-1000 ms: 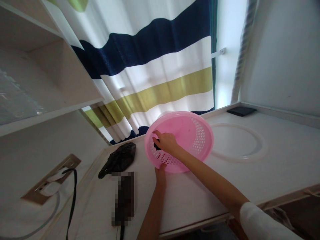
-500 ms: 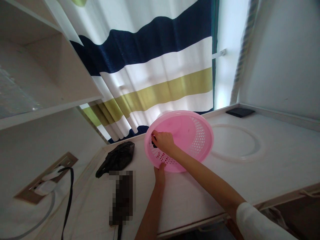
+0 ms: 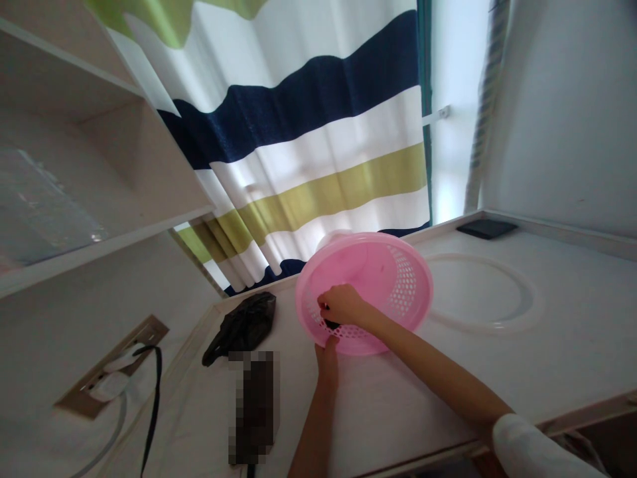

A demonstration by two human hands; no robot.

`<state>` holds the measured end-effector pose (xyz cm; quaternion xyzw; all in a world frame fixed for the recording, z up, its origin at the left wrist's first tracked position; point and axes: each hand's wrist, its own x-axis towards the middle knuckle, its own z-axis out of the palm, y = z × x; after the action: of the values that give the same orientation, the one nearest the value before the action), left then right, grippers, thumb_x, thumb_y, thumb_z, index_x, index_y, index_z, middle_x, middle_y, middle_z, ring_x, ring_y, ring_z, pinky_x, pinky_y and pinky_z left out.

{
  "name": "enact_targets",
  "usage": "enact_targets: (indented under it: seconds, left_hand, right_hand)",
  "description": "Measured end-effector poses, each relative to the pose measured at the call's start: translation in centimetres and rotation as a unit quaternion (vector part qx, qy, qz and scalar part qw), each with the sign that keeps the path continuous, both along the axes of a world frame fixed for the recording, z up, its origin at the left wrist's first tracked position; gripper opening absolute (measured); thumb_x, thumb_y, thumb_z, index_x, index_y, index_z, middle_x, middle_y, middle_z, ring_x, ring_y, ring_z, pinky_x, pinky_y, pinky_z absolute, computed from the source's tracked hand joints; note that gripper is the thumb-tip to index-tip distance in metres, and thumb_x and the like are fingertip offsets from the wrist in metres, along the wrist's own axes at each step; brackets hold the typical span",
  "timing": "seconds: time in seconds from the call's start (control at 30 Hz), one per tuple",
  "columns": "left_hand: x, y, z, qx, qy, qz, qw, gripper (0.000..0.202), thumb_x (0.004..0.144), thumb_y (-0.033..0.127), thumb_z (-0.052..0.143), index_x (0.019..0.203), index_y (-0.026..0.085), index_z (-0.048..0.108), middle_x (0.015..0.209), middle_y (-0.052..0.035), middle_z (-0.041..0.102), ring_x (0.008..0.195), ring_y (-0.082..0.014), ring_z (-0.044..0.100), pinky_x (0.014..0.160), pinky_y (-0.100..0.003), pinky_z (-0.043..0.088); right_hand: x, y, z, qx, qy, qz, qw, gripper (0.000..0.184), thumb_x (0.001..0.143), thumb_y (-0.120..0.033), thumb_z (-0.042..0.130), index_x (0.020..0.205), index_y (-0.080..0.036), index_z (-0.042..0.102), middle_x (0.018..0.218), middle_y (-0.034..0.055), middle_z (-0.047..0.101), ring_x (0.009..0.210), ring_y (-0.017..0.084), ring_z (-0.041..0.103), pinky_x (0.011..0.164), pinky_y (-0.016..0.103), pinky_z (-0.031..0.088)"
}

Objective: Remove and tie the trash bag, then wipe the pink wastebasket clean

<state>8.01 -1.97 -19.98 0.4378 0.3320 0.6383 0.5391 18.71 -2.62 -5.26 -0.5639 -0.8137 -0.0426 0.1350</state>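
A pink plastic wastebasket (image 3: 368,265) with perforated sides lies tilted on the white tabletop, its mouth facing me. My left hand (image 3: 328,352) grips its lower rim, thumb on the inside edge and the other fingers hidden behind. Inside the mouth, my right hand (image 3: 343,305) is closed near the left wall. A small black thing (image 3: 332,324) shows under its fingers; what kind it is I cannot make out. A pale ring (image 3: 490,326) rests flat on the table just right of the basket.
A crumpled black plastic bag (image 3: 243,325) and a blurred-out dark object (image 3: 256,408) lie to the left. Plugs and cords hang from a wall socket (image 3: 112,365). A flat black item (image 3: 486,229) sits in the far right corner. A striped curtain (image 3: 318,133) hangs behind.
My right hand has moved slightly down inside the basket, with the black thing still under its fingers. My left hand keeps its hold on the rim. The whole view has shifted a little.
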Motion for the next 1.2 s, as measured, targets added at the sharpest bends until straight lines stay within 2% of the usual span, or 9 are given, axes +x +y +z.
enact_targets:
  seconds: [0.1,0.2,0.4,0.5,0.67,0.77,0.9,1.07,1.2]
  left_hand:
    - [0.2,-0.1,0.3,-0.002,-0.01,0.004,1.0,0.048,0.055,0.016,0.056,0.103,0.014,0.053,0.106,-0.0081,0.059,0.102,-0.0247,0.052,0.088,-0.037,0.04]
    - [0.4,-0.3,0.7,-0.011,-0.019,0.004,1.0,0.046,0.055,0.016,0.059,0.101,0.013,0.055,0.103,-0.0089,0.06,0.101,-0.0251,0.052,0.088,-0.037,0.041]
    - [0.3,-0.7,1.9,-0.04,0.021,-0.002,0.999,0.047,0.06,0.022,0.063,0.105,0.015,0.053,0.11,-0.0097,0.057,0.104,-0.0248,0.051,0.092,-0.039,0.038]
    - [0.3,-0.8,2.8,-0.022,0.071,0.002,0.997,0.049,0.059,0.026,0.066,0.105,0.014,0.054,0.115,-0.0103,0.054,0.111,-0.025,0.045,0.097,-0.039,0.033]
    - [0.5,-1.1,3.5,-0.027,0.083,0.012,0.996,0.054,0.057,0.035,0.068,0.105,0.015,0.054,0.119,-0.0112,0.05,0.115,-0.0258,0.039,0.1,-0.039,0.028]
    - [0.4,-1.0,3.2,-0.055,0.072,0.024,0.996,0.056,0.056,0.037,0.069,0.106,0.017,0.053,0.12,-0.0114,0.049,0.114,-0.0265,0.04,0.099,-0.04,0.029]
    - [0.4,-0.9,2.6,-0.087,0.046,0.015,0.995,0.055,0.055,0.039,0.069,0.104,0.018,0.054,0.119,-0.0119,0.05,0.112,-0.0262,0.043,0.096,-0.04,0.034]
    - [0.7,-1.2,2.9,-0.082,0.001,0.02,0.996,0.058,0.052,0.037,0.072,0.102,0.015,0.055,0.112,-0.0151,0.055,0.109,-0.0297,0.046,0.095,-0.045,0.033]
    - [0.5,-1.4,3.1,-0.084,0.01,0.021,0.996,0.059,0.051,0.04,0.071,0.103,0.016,0.055,0.108,-0.0133,0.058,0.107,-0.0299,0.047,0.094,-0.045,0.033]
  right_hand:
    - [1.8,-0.8,0.7,-0.051,-0.024,0.073,0.996,0.026,0.067,-0.036,0.047,0.084,-0.026,0.064,0.083,0.0047,0.064,0.078,0.021,0.058,0.062,0.028,0.039]
    - [4.0,-1.3,1.3,-0.098,-0.03,0.097,0.99,0.027,0.063,-0.037,0.051,0.085,-0.027,0.065,0.081,0.0032,0.065,0.076,0.021,0.058,0.059,0.026,0.039]
    - [7.2,-0.3,1.8,-0.154,-0.039,-0.006,0.987,0.044,0.069,-0.05,0.045,0.09,-0.016,0.065,0.087,0.0128,0.064,0.078,0.024,0.059,0.063,0.031,0.041]
    - [8.2,0.3,2.1,-0.166,-0.036,-0.03,0.985,0.041,0.067,-0.045,0.051,0.092,-0.015,0.064,0.09,0.0135,0.063,0.081,0.023,0.058,0.066,0.03,0.041]
    - [9.1,0.9,2.9,-0.139,0.001,-0.039,0.99,0.032,0.067,-0.036,0.049,0.086,-0.016,0.066,0.086,0.0125,0.064,0.077,0.024,0.059,0.061,0.031,0.041]
    - [9.3,1.1,2.9,-0.11,0.019,-0.027,0.993,0.028,0.065,-0.03,0.049,0.084,-0.017,0.066,0.084,0.0112,0.065,0.075,0.025,0.059,0.06,0.032,0.04]
    - [9.8,1.0,2.7,-0.068,0.056,-0.007,0.996,0.028,0.071,-0.024,0.041,0.088,-0.023,0.064,0.09,0.0074,0.064,0.08,0.024,0.057,0.061,0.032,0.039]
    - [10.6,0.5,3.2,-0.073,0.075,0.02,0.994,0.03,0.078,-0.028,0.033,0.082,-0.022,0.062,0.087,0.0051,0.064,0.079,0.021,0.056,0.062,0.029,0.037]
    - [10.7,0.0,3.9,-0.088,0.095,0.044,0.991,0.032,0.08,-0.034,0.032,0.077,-0.021,0.062,0.084,0.0032,0.064,0.075,0.018,0.056,0.061,0.027,0.035]
